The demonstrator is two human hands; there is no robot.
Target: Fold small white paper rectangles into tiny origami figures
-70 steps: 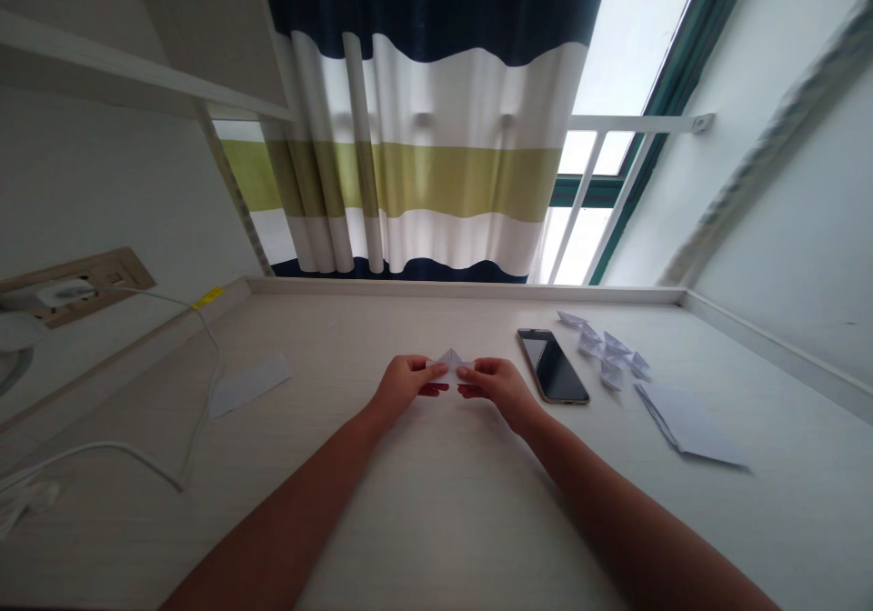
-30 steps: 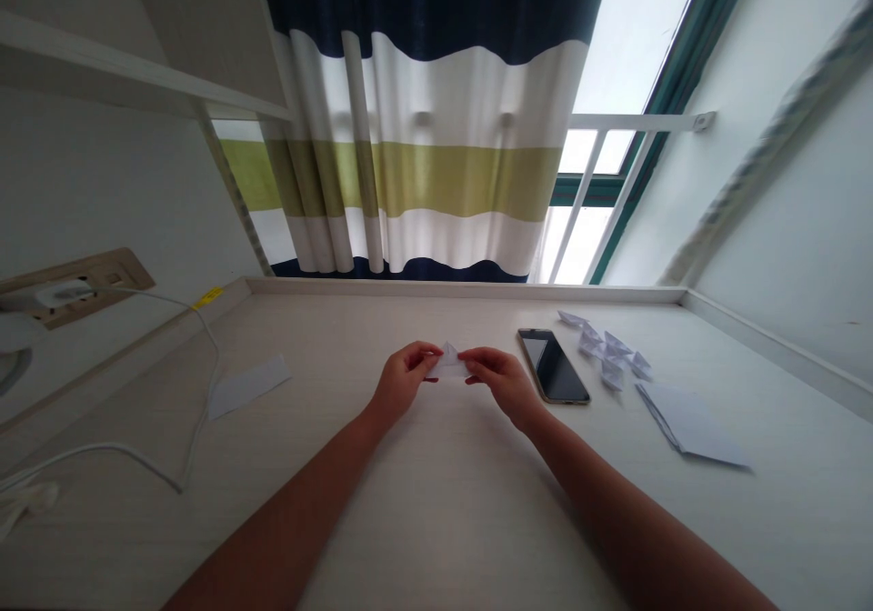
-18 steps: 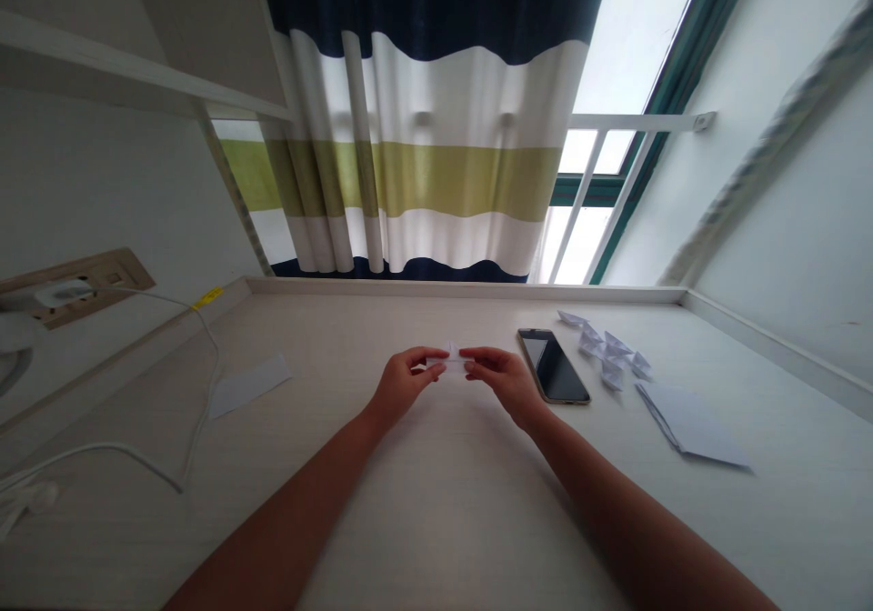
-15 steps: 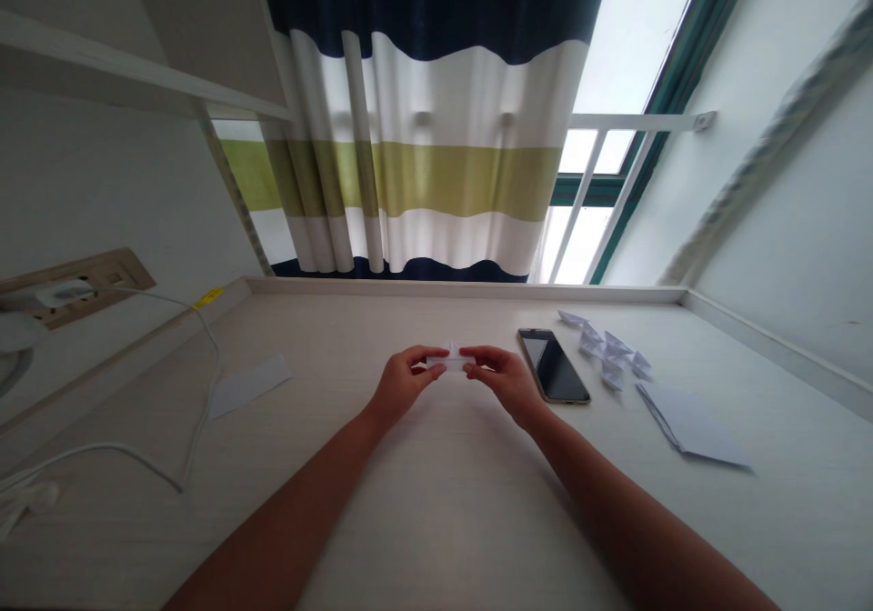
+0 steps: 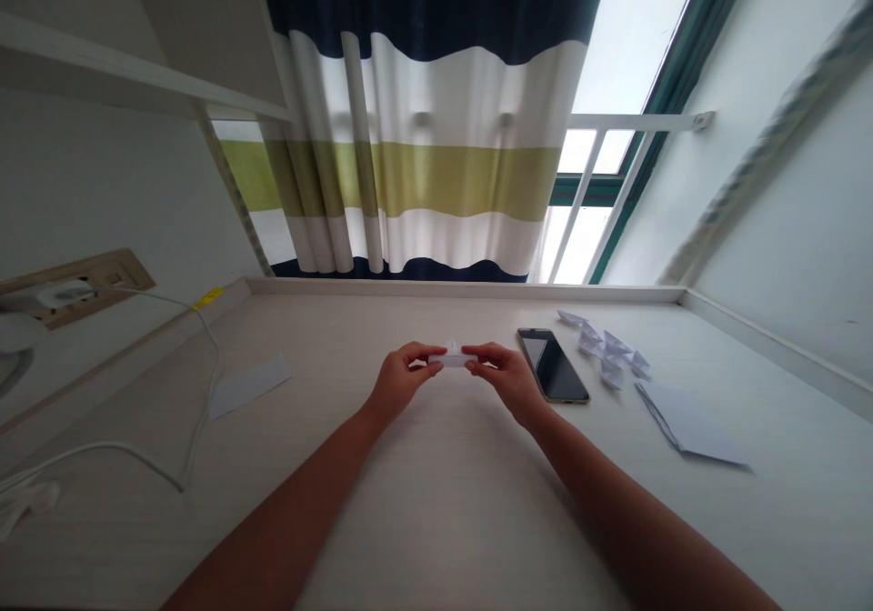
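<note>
A small folded white paper piece [image 5: 451, 355] is held just above the pale desk [image 5: 443, 502] at its middle. My left hand [image 5: 401, 379] pinches its left end between thumb and fingers. On the other end my right hand [image 5: 501, 377] is pinched the same way. The paper looks flattened and narrow between the two hands, with a small point sticking up at its middle. Most of it is hidden by my fingertips.
A dark phone [image 5: 552, 365] lies just right of my right hand. Beyond it sit several small folded paper shapes [image 5: 610, 354] and a stack of white sheets [image 5: 688, 425]. A paper strip [image 5: 249, 384] and a white cable [image 5: 195, 393] lie at left.
The paper was a wider triangle resting low near the desk; both hands have lifted it slightly and turned it, so it now shows as a thin flat strip.
</note>
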